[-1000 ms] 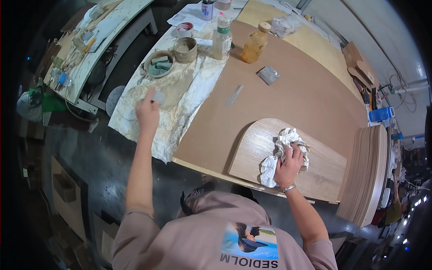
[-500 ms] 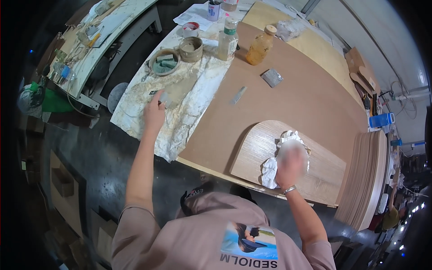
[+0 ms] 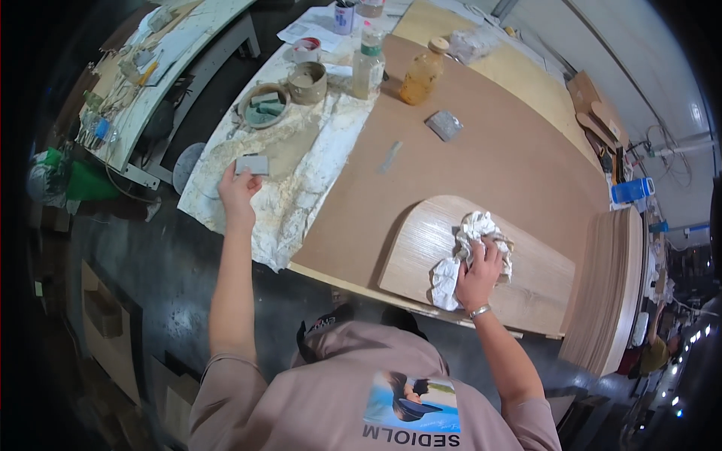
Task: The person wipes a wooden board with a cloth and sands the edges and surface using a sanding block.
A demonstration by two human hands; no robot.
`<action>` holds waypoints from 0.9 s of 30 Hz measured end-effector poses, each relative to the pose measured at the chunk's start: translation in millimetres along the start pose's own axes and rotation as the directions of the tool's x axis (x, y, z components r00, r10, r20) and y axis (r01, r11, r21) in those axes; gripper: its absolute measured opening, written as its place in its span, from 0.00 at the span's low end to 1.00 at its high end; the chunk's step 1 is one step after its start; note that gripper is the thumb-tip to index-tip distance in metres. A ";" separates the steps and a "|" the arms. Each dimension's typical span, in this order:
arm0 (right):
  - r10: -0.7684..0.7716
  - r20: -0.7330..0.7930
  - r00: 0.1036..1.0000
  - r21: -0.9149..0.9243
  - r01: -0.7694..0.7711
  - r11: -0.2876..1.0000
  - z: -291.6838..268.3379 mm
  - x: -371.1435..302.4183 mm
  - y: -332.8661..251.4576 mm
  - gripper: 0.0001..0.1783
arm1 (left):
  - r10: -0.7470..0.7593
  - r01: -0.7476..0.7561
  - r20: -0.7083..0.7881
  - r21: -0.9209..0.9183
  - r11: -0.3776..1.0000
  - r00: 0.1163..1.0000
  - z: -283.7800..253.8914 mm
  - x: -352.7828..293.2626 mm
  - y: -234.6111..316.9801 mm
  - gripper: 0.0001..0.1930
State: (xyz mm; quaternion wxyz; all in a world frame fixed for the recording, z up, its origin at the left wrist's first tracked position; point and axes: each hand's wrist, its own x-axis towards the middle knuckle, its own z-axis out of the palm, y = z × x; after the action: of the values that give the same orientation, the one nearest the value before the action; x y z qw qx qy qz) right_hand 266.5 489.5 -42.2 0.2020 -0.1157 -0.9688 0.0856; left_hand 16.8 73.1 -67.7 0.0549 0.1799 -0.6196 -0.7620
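My left hand (image 3: 239,195) is closed in a pinch at the near edge of a small flat grey rectangular piece (image 3: 254,164), over the stained white sheet at the table's left. Farther off on that sheet stand a round bowl (image 3: 242,113) with green blocks (image 3: 267,110) in it and a tan tub (image 3: 307,84). My right hand (image 3: 481,278) presses a crumpled white cloth (image 3: 445,282) onto a wood-grain board (image 3: 421,240) with a rounded end. Its fingers are bent into the cloth, which bunches out around them.
Beyond the board lie a grey block (image 3: 444,125) and a thin strip (image 3: 389,156) on the brown tabletop (image 3: 481,165). An amber bottle (image 3: 423,74) and a clear bottle (image 3: 368,69) stand farther back. Stacked curved panels (image 3: 609,293) rise at the right. Another worktable (image 3: 180,71) stands at far left.
My left hand has shifted slightly left and toward me, and the grey piece now shows flat at its fingertips. My right hand, blurred before, shows sharply on the cloth. The whole view has shifted slightly.
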 end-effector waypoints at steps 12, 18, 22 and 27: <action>-0.056 -0.057 0.997 0.002 0.056 0.998 9.0 -7.6 8.3 0.26 | -0.125 0.230 0.482 -0.164 0.959 0.867 28.3 -105.9 31.4 0.17; -0.001 -0.016 1.000 0.040 0.002 0.999 3.8 3.8 -2.4 0.26 | -0.102 -0.102 0.673 0.257 0.961 0.733 31.6 -159.3 -6.0 0.18; 0.014 -0.014 1.000 0.025 -0.014 1.000 4.1 -0.5 0.3 0.25 | 0.006 -0.356 0.730 0.326 0.876 0.683 27.5 -193.9 -10.7 0.16; 0.010 -0.005 1.000 0.018 -0.010 1.000 1.5 -1.8 -2.4 0.26 | 0.049 -0.453 0.779 0.311 0.836 0.625 29.5 -207.2 -15.8 0.17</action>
State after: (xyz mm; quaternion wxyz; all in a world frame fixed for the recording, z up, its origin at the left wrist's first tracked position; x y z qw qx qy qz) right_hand 267.1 486.6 -43.7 0.2052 -0.1189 -0.9668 0.0950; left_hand 201.5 167.5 -35.3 -0.1394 -0.2310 -0.7741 -0.5727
